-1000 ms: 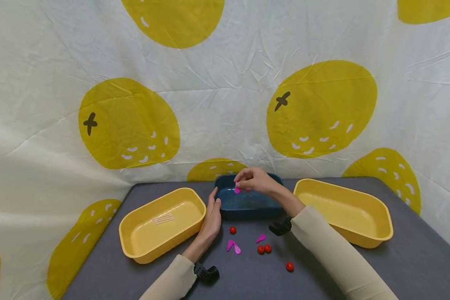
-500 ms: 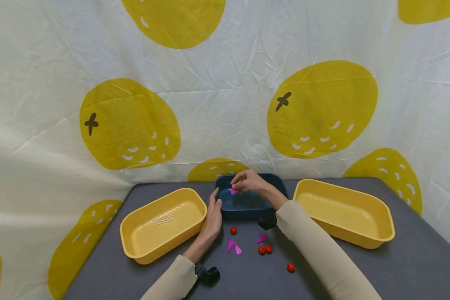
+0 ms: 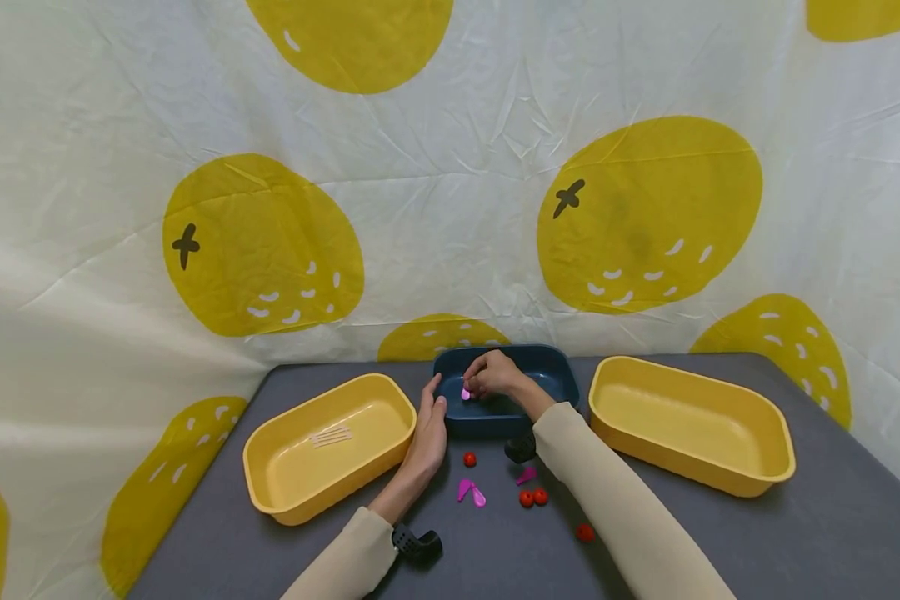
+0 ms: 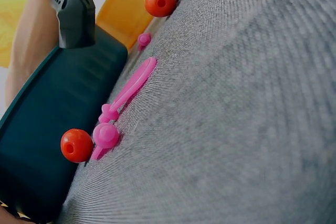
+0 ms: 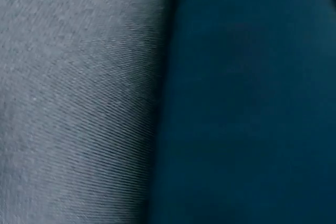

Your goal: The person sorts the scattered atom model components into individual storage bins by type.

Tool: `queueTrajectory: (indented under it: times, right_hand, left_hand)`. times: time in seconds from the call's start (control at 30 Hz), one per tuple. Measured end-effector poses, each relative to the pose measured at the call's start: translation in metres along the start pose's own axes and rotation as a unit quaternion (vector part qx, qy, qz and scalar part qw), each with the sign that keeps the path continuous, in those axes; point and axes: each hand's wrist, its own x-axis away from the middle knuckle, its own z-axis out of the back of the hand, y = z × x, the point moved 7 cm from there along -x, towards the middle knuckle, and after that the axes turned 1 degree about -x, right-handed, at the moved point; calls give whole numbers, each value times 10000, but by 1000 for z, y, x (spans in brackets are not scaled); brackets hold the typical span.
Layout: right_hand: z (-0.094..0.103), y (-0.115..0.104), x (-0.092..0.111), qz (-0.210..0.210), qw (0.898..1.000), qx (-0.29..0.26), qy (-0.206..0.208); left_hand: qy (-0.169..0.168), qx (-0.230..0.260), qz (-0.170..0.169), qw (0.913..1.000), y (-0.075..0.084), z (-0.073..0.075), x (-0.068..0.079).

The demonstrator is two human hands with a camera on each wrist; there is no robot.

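My right hand (image 3: 493,375) is inside the dark blue bin (image 3: 487,428), pinching a small pink teardrop-shaped plastic piece (image 3: 465,394) low over the bin's floor. The left hand (image 3: 424,437) rests along the bin's left end with straight fingers. On the cloth in front lie two more pink pieces (image 3: 479,497) side by side, and another pink piece (image 3: 526,475) farther right. Red beads with holes are scattered near them: a lone red bead (image 3: 469,459) by the bin, and a touching pair (image 3: 527,498). The right wrist view shows only the bin's wall (image 5: 241,108) and cloth.
At the left stands a yellow bin (image 3: 285,512) with several thin pale sticks (image 3: 331,437) in it. Another yellow bin (image 3: 690,467) is at the right. A further red bead (image 3: 586,532) lies beside the right sleeve. A lemon-print curtain (image 3: 450,208) hangs behind the grey table.
My right hand has moved a little left and down into the blue bin with the pink piece, its forearm swinging left. The left hand has stayed at the bin's end.
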Motion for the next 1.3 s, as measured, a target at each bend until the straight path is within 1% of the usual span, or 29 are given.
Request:
queueTrajectory:
  times: [0.17,0.47,0.7,0.97,1.3]
  right_hand:
    - [-2,4,-2,13,9998,199,-11]
    - [-3,3,-3,116,9985,532,67]
    - [-5,2,-5,238,9953,933,97]
    - [-6,1,-7,284,9909,1305,147]
    - [-8,1,-10,255,9899,1388,106]
  left_hand:
    - [3,-25,-17,10000,1,-1,-1]
    - [1,-37,-92,10000,2,-1,-3]
    - [-36,-3,-87,10000,3,-2,-2]
    - [-17,17,-118,9999,4,-1,-2]
    - [-5,27,-101,9999,3,-1,-2]
